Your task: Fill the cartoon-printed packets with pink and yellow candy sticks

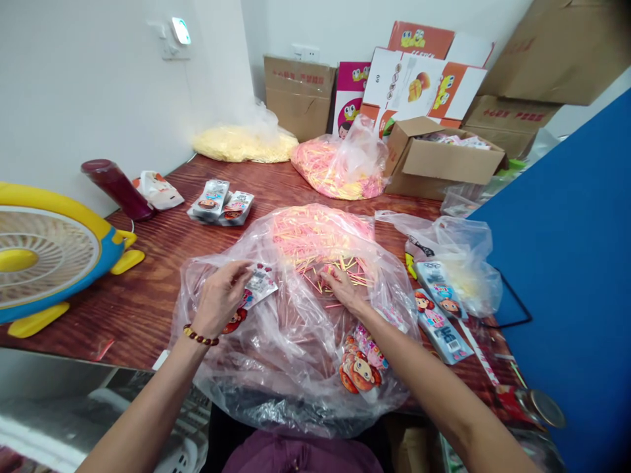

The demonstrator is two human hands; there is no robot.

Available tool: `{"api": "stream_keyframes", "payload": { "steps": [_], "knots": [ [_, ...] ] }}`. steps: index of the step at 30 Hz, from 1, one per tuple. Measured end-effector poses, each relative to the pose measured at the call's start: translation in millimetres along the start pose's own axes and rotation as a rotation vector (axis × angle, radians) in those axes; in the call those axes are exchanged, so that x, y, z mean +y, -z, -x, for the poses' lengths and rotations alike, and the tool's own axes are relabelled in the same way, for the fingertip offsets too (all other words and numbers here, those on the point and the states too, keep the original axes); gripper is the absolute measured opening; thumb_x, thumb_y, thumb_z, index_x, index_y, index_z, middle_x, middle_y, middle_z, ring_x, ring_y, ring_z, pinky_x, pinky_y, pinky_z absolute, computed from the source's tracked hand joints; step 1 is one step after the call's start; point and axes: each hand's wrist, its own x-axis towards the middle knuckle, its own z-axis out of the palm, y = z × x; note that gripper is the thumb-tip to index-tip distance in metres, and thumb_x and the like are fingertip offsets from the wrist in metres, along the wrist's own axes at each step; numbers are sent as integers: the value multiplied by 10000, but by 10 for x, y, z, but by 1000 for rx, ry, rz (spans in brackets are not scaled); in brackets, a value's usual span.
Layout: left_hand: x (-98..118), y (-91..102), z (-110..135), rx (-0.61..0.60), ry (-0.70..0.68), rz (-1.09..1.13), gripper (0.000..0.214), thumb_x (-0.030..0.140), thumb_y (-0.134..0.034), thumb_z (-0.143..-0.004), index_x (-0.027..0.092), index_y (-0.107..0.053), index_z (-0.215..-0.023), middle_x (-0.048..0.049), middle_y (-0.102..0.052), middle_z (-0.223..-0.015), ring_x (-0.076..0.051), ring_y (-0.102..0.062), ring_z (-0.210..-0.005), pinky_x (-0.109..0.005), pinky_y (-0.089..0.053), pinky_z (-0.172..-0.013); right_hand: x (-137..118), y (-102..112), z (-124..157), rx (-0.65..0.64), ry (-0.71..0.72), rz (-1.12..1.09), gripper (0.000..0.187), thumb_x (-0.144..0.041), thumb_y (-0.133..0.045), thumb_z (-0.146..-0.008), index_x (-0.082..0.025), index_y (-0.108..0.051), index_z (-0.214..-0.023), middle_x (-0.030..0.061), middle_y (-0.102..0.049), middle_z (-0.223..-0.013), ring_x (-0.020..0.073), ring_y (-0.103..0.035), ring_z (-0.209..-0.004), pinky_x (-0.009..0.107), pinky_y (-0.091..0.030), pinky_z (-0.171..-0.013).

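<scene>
A large clear plastic bag (290, 358) lies spread before me, with a heap of thin pink and yellow sticks (323, 233) at its far end. My left hand (221, 295), with a beaded bracelet at the wrist, has its fingers closed at the edge of a printed pouch (261, 286). Part of that pouch is hidden behind the hand. Over loose sticks at the near side of the heap, my right hand (341, 287) is curled with the fingertips pinched on a few of them. Under my right forearm lie more printed pouches (362, 364) with a red-haired cartoon figure.
Stacked pouches (221, 202) sit back left; more packs (441, 322) lie right. Behind are a yellow-filled bag (244, 144), another bag of sticks (335, 171) and an open carton (446, 161). A fan (54, 249) and dark red bottle (117, 189) stand left, a blue panel (566, 249) right.
</scene>
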Motion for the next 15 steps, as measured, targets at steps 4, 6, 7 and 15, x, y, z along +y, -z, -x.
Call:
{"api": "stream_keyframes", "payload": {
  "steps": [4,6,7,15],
  "knots": [
    [256,-4,-72,-132,144,326,260,415,-556,-836,172,-628,-892,-24,-655,-789,-164,-597,-689,-270,-481,-647,-206,76,-25,29,-28,-171,380,-522,-507,-851,-187,-642,-735,59,-704,-793,197,-647,-821,346,-495,-816],
    [365,-115,-78,-203,186,463,264,432,-588,-815,173,-604,-861,-8,-617,-751,-139,-556,-649,-245,-454,-602,-349,121,1,5,-84,-368,360,-533,-569,-819,-182,-652,-808,66,-712,-789,201,-666,-778,350,-520,-771],
    [413,-193,-74,-233,200,510,264,434,-605,-805,173,-595,-842,0,-599,-730,-127,-534,-630,-234,-436,-582,-421,140,25,-11,-115,-459,353,-529,-608,-799,-182,-653,-850,63,-714,-788,198,-670,-751,349,-528,-750],
    [545,-683,-50,-426,116,472,259,413,-589,-827,175,-582,-725,23,-522,-602,-114,-447,-545,-233,-338,-533,-771,244,270,-134,103,48,244,-421,-560,-873,-196,-610,-792,4,-625,-795,156,-559,-763,283,-449,-726]
  ]
}}
